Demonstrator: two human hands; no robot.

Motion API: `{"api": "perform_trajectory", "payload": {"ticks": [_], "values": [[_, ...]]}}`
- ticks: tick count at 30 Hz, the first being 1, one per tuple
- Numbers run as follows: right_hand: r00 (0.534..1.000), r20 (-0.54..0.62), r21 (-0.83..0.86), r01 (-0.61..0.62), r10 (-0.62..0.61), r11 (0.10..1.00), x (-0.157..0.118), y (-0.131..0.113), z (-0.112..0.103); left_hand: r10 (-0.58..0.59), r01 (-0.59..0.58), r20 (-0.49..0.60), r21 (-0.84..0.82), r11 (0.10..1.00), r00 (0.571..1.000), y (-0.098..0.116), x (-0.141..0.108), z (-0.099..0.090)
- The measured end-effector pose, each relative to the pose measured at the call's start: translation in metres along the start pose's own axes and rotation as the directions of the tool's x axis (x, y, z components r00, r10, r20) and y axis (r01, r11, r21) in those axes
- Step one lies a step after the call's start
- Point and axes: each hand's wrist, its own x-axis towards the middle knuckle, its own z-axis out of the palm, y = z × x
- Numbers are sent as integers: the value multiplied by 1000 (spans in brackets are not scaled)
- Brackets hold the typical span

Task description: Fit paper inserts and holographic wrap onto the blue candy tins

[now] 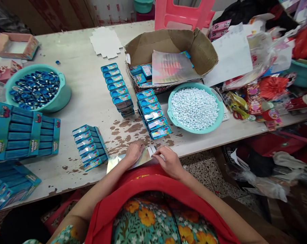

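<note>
"Two bare hands are at a shiny sheet (143, 158), which lies at the near edge of the worn table (74, 67)."

"How do these hands stand?"

"The left hand (134, 153) lies palm down on the sheet, its fingers near together; if it grips, I cannot tell. The right hand (167, 161) has its thumb and forefinger narrow at the right end of the sheet, beside small white strips (151, 150). Whether they really hold something, I cannot tell also."

"And around the sheet?"

"Just left of it is a blue tray of slim tins (89, 147). Just beyond the sheet stands a row of blue tins (153, 115); farther beyond, to its left, a second row (115, 81)."

"What is more far?"

"Beyond the sheet, to the right, a turquoise bowl (198, 131) of white pellets (194, 108); well beyond it, an open cardboard box (143, 44). Well to its left, a turquoise basin (65, 96) contains blue and silver pieces (36, 89)."
</note>
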Motion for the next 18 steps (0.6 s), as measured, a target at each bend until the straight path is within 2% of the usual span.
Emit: {"api": "perform_trajectory", "payload": {"ticks": [2, 3, 4, 6, 8, 11, 13, 15, 18], "values": [[995, -69, 125, -56, 65, 991, 7, -22, -24, 94, -121, -117, -251, 960, 989, 15, -11, -19], [992, -90, 175, -77, 94, 982, 11, -31, -35, 157, -201, -142, -381, 903, 977, 24, -17, -30], [988, -101, 214, -91, 115, 973, 16, -39, -44, 221, -257, -132, -488, 834, 966, 35, -24, -41], [983, -121, 253, -101, 135, 962, 26, -50, -57, 312, -276, -44, -592, 757, 949, 55, -34, -61], [976, -169, 236, -92, 134, 967, 39, -53, -61, 281, -205, 28, -618, 759, 959, 70, -36, -75], [950, -290, 136, -82, 118, 987, 68, -46, -59, 180, -117, 26, -669, 734, 983, 78, -22, -89], [918, -383, 64, -87, 105, 994, 93, -37, -55, 165, -149, -41, -677, 721, 985, 77, -3, -98], [894, -438, 29, -96, 98, 995, 121, -27, -51, 157, -220, -155, -654, 724, 975, 74, 17, -106], [891, -434, 15, -136, 129, 991, 155, -13, -45, 165, -299, -273, -577, 760, 948, 69, 46, -118]]}}
